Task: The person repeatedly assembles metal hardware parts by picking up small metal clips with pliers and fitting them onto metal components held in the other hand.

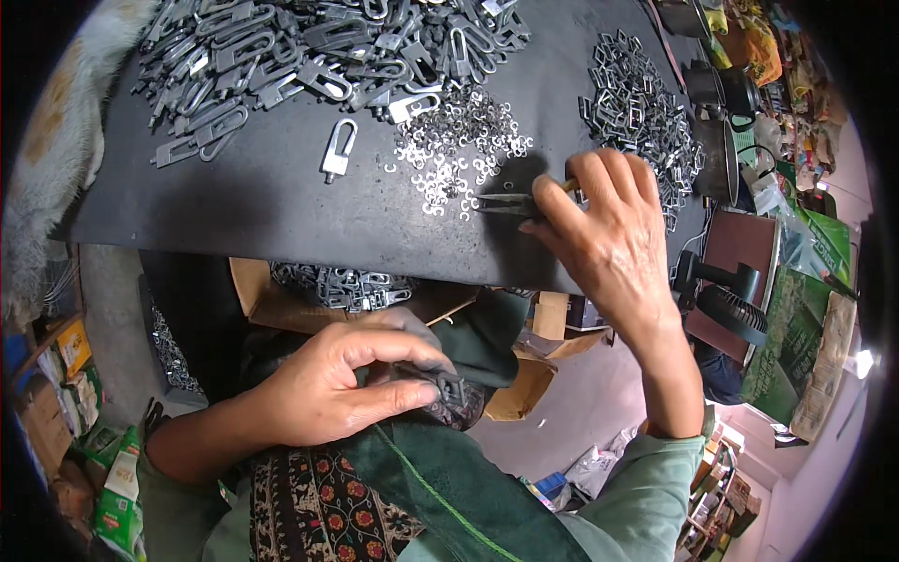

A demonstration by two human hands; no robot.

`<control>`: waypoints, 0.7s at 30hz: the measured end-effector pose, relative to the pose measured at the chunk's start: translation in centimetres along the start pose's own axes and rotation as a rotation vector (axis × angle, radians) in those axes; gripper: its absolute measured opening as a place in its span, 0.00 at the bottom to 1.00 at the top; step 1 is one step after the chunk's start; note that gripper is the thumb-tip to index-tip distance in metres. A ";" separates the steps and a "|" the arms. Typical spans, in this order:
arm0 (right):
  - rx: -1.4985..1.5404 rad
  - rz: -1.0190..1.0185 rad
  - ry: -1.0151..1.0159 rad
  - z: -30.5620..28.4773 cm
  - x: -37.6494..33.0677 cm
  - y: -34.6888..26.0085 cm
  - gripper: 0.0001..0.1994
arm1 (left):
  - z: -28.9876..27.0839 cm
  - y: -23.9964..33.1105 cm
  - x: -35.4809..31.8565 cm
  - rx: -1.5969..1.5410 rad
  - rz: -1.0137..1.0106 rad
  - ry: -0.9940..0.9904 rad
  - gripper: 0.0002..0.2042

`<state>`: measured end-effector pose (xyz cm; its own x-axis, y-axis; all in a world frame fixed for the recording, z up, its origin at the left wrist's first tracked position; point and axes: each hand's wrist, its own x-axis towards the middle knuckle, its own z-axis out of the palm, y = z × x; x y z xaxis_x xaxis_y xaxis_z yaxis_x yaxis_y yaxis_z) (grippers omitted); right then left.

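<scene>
My right hand [609,220] grips needle-nose pliers [506,204] with a bit of yellow handle showing. Their slim jaws are slightly parted, with the tips at the edge of a scatter of small silver C-shaped clips [448,178] on the dark table [243,211]. Below the table edge, above my lap, my left hand [342,379] pinches a small dark metal fitting [449,389] between thumb and fingers; part of it is hidden. A single long-looped metal fitting [339,150] lies apart, left of the clips.
Many looped metal fittings [309,51] are heaped at the far side. Small rectangular metal frames [641,112] form a pile at right. Under the table edge, a cardboard box [251,286] holds metal pieces. White-and-orange fur [66,122] lies along the left edge. A small black fan [730,304] stands at right.
</scene>
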<state>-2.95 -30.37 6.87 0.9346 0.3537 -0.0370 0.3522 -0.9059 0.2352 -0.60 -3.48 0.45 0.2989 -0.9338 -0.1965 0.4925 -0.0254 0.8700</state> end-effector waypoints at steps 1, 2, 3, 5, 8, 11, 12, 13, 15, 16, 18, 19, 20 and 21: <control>0.001 -0.002 0.001 -0.2 0.2 0.2 0.14 | -0.1 0.0 0.0 0.162 0.057 0.014 0.08; 0.001 -0.024 -0.024 -0.5 0.3 0.5 0.14 | -0.1 0.2 0.0 0.161 0.057 0.016 0.08; 0.002 -0.048 -0.046 -0.7 0.5 0.6 0.14 | -0.1 0.4 -0.2 0.148 0.029 0.056 0.07; -0.004 -0.056 -0.053 -0.8 0.7 0.6 0.12 | -0.3 0.6 -0.3 0.135 0.002 0.098 0.07; 0.035 -0.064 -0.028 -1.2 0.4 0.3 0.13 | -0.8 0.9 -0.2 0.128 0.050 0.217 0.09; 0.213 -0.081 -0.056 -2.1 -0.1 -0.6 0.15 | -0.9 1.0 0.1 0.036 0.079 0.311 0.09; 0.295 -0.108 -0.024 -2.2 -0.3 -1.0 0.17 | -1.0 1.1 0.2 0.078 0.060 0.314 0.10; 0.377 -0.135 0.009 -2.3 -0.5 -1.4 0.18 | -1.0 1.2 0.2 0.080 0.057 0.317 0.10; 0.428 -0.146 0.040 -2.3 -0.5 -2.0 0.18 | -0.9 1.3 0.3 -0.126 -0.051 0.307 0.10; 0.445 -0.140 0.032 -2.3 -0.6 -2.2 0.17 | -0.9 1.4 0.3 -0.123 -0.053 0.308 0.10; 0.486 -0.140 0.035 -2.1 -0.7 -2.5 0.17 | -0.9 1.3 0.3 -0.180 -0.044 0.278 0.11; 0.487 -0.142 0.039 -2.1 -0.6 -2.5 0.17 | -0.9 1.3 0.3 -0.176 -0.044 0.282 0.11; 0.496 -0.144 0.038 -2.1 -0.5 -2.6 0.17 | -0.9 1.3 0.3 -0.198 -0.049 0.275 0.11; 0.503 -0.146 0.035 -2.0 -0.5 -2.5 0.16 | -0.9 1.3 0.3 -0.220 -0.054 0.267 0.11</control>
<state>-4.41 -27.79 8.24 0.8748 0.4844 0.0004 0.4671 -0.8433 -0.2657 0.87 -3.46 1.07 0.4561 -0.8065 -0.3762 0.6690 0.0319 0.7426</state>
